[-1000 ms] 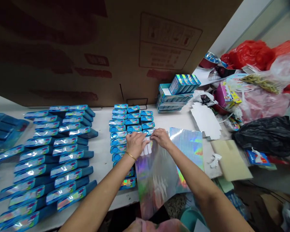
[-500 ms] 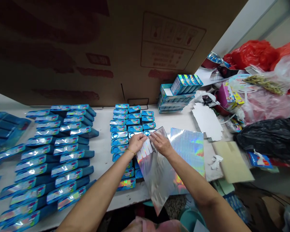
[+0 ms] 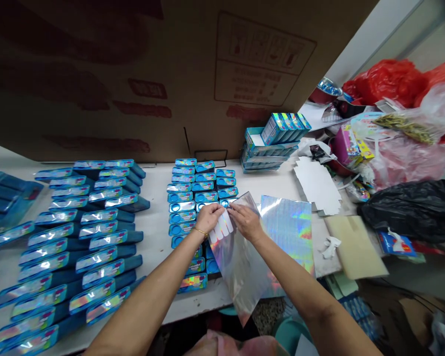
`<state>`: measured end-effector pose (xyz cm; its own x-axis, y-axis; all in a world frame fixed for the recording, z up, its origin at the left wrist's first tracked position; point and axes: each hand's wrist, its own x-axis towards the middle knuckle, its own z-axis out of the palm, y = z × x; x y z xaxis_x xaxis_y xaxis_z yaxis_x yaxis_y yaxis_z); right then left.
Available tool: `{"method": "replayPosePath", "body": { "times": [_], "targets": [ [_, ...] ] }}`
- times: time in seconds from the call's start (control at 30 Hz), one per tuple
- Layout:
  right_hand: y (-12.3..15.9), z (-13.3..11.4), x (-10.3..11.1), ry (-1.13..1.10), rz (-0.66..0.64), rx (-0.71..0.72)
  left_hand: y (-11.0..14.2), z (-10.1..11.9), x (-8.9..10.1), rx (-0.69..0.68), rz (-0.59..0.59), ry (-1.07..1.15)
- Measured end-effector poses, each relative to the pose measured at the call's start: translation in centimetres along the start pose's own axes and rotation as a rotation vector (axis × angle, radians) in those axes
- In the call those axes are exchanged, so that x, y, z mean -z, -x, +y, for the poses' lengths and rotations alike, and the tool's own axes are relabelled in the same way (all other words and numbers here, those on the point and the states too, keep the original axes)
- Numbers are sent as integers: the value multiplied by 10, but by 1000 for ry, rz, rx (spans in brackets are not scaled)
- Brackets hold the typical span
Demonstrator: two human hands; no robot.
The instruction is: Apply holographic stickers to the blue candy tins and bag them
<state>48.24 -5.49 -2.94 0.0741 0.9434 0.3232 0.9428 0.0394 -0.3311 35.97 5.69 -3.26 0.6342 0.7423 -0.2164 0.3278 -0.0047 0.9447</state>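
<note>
Fingers pinched, my left hand (image 3: pixel 209 217) grips the upper left edge of a shiny sticker sheet (image 3: pixel 241 262). Pale, strip-shaped stickers (image 3: pixel 221 228) show on the sheet just beside it. My right hand (image 3: pixel 245 222) is closed on the sheet's top edge, close to the left fingertips. The sheet hangs down past the table's front edge, its lower corner bent. A second holographic sheet (image 3: pixel 287 230) lies flat to the right, partly under the first. Rows of small blue boxes (image 3: pixel 181 217) stand behind and left of my hands; some have round clear spots on top.
More blue boxes (image 3: pixel 100 242) fill the left of the table. A large cardboard carton (image 3: pixel 193 74) walls off the back. Display trays of boxes (image 3: pixel 270 148), a white cut-out card (image 3: pixel 317 185), a beige pad (image 3: pixel 356 247) and a black bag (image 3: pixel 404 210) sit to the right.
The camera has shifted slightly. Both hands keep their pinch on the sheet in almost the same place.
</note>
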Motion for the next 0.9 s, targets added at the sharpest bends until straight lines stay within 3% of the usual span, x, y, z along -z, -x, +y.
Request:
{"method": "replayPosePath", "body": {
  "times": [0.2, 0.5, 0.6, 0.77, 0.83, 0.9],
  "targets": [
    [-10, 1, 5, -5, -13, 5, 1, 6, -1, -33, -7, -11],
    [1, 3, 1, 12, -17, 32, 2, 2, -7, 10, 2, -9],
    [-2, -3, 18, 16, -16, 5, 4, 5, -5, 1, 12, -177],
    [-12, -25, 76, -81, -61, -153, 7, 8, 1, -86, 130, -540],
    [-19, -32, 91, -220, -72, -277, 10, 9, 5, -126, 187, -493],
    [-27, -37, 92, -382, -85, -406, 17, 11, 10, -118, 230, -265]
  ]
}}
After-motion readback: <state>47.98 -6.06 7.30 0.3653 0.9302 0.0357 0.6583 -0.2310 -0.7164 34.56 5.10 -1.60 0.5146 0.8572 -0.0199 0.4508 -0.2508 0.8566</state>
